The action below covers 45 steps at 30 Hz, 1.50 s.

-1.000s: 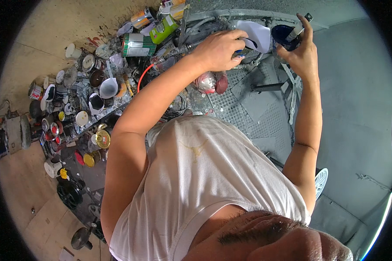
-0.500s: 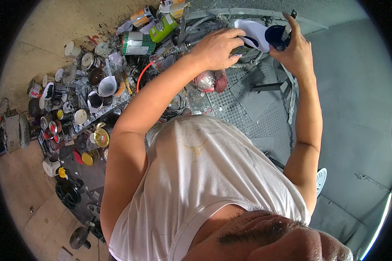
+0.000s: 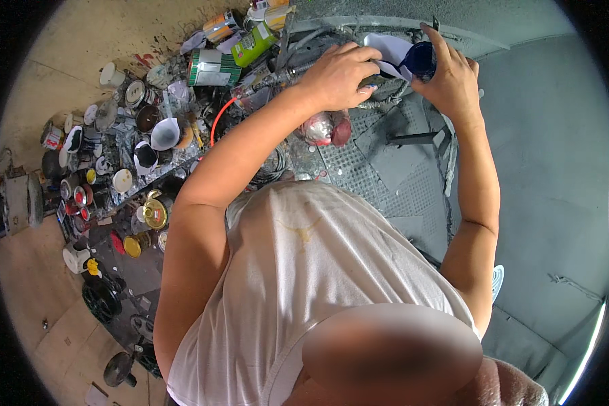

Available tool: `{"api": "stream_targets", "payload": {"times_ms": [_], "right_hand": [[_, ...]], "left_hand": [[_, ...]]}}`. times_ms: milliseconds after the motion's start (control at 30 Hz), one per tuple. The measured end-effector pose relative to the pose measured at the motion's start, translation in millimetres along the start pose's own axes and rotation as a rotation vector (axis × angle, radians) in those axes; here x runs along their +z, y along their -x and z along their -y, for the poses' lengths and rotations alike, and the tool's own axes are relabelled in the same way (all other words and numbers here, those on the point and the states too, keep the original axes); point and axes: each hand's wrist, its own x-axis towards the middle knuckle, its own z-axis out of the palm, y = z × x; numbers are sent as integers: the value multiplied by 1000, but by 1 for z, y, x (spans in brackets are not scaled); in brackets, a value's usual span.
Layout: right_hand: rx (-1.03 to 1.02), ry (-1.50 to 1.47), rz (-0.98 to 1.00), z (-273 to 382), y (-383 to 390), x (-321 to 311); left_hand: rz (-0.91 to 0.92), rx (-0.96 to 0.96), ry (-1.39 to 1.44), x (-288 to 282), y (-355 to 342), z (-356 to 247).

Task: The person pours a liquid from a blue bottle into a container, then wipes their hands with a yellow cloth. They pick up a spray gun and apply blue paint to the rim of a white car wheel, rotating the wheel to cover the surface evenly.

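Observation:
My left hand (image 3: 342, 76) is curled around the near left side of a white paper cone (image 3: 386, 46), its fingertips at the cone's edge. Dark blue liquid shows inside the cone's lower part. In my right hand (image 3: 451, 80) is a small dark blue cup (image 3: 421, 59), gripped between thumb and fingers. Its mouth tilts left over the cone's rim, and a dark blue streak joins the two. Whatever supports the cone underneath is hidden by my left hand.
To the left, a cluttered bench holds paint cans, lids and another white paper cone (image 3: 165, 134). A green-labelled can (image 3: 213, 68) and a bright green container (image 3: 253, 44) lie farther off. An orange hose (image 3: 218, 120) runs beside my left forearm. A grey wall (image 3: 555, 162) stands at right.
My right hand has moved slightly left with the dark blue cup, which now overlaps the paper cone's rim. Dark blue liquid now reaches from cup to cone. My left hand has barely shifted.

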Motion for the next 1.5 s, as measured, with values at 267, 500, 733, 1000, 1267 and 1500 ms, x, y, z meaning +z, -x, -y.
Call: {"api": "stream_targets", "payload": {"times_ms": [267, 500, 733, 1000, 1267, 1500], "right_hand": [[73, -118, -29, 0, -3, -10], [289, -540, -126, -21, -1, -30], [334, -867, -328, -42, -11, -11], [181, -963, -468, 30, -5, -7], [-189, -1286, -177, 283, -65, 28], [-369, -1578, 291, 532, -108, 96]], "left_hand": [[27, -28, -12, -3, 1, -1], [0, -20, 55, -6, 2, 2], [-16, -33, 142, -44, 59, 5], [-124, -439, 398, -137, 274, -17], [-402, -1286, 78, -172, 568, -19], [-124, -2233, 71, -122, 875, -139]]}}
